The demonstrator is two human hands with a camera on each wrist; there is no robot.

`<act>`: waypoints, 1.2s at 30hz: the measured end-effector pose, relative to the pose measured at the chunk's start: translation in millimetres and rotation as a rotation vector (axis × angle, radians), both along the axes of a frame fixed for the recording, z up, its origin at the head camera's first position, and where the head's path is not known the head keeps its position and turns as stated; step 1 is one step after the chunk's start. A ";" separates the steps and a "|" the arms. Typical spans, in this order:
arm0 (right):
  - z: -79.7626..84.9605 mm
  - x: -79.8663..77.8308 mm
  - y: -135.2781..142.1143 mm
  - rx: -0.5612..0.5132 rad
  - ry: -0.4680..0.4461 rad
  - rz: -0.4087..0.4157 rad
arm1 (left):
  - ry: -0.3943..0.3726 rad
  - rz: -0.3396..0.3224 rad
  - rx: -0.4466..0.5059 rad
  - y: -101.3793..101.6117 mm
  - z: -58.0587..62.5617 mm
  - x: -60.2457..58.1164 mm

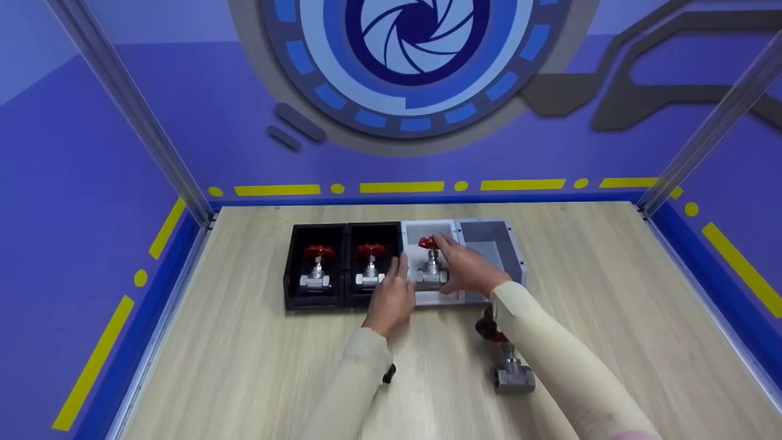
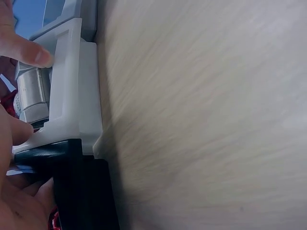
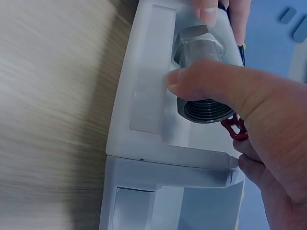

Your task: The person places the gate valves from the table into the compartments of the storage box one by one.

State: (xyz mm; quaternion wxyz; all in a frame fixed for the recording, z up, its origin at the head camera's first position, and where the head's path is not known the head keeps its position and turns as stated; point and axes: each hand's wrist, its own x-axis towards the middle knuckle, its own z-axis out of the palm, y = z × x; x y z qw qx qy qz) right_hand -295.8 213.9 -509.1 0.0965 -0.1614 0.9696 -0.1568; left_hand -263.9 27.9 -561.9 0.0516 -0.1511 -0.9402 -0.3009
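In the head view, my right hand (image 1: 473, 269) grips a metal gate valve (image 1: 432, 272) with a red handwheel (image 1: 427, 243), inside the white bin (image 1: 437, 298). Its thumb lies across the steel valve body (image 3: 204, 48) in the right wrist view, and the other fingers reach the handwheel. My left hand (image 1: 391, 300) pinches the wall between the white bin and the neighbouring black bin (image 1: 376, 231), with its thumb on the white side and fingers on the black side. Next to those fingers, a second valve (image 1: 369, 278) stands in that black bin.
Farther left, another black bin (image 1: 317, 300) holds a similar valve (image 1: 316, 278). A grey bin (image 1: 489, 232) adjoins the white one on the right. One more valve (image 1: 514, 376) lies on the wooden table (image 1: 244, 373), partly under my right sleeve. Blue-purple panels (image 1: 397, 165) enclose the table.
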 end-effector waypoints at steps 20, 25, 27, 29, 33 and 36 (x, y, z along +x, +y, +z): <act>2.4 -8.6 -5.1 -0.004 0.009 0.018 | 0.021 -0.004 -0.013 0.2 1.5 -1.8; 3.2 -9.3 -8.0 -0.006 -0.013 0.015 | 0.035 -0.009 -0.016 -1.0 1.6 -2.7; 3.6 -9.9 -9.1 -0.011 -0.022 0.016 | 0.040 -0.006 -0.016 -1.3 1.7 -2.6; 3.8 -10.5 -10.5 -0.009 -0.026 0.020 | 0.036 -0.003 -0.017 -1.2 1.9 -2.2; 3.4 -11.4 -12.2 0.011 -0.011 0.038 | 0.033 0.000 -0.022 -0.5 2.4 -1.3; 1.9 -12.4 -13.0 0.040 0.027 0.063 | 0.024 0.002 -0.029 0.0 2.7 -1.2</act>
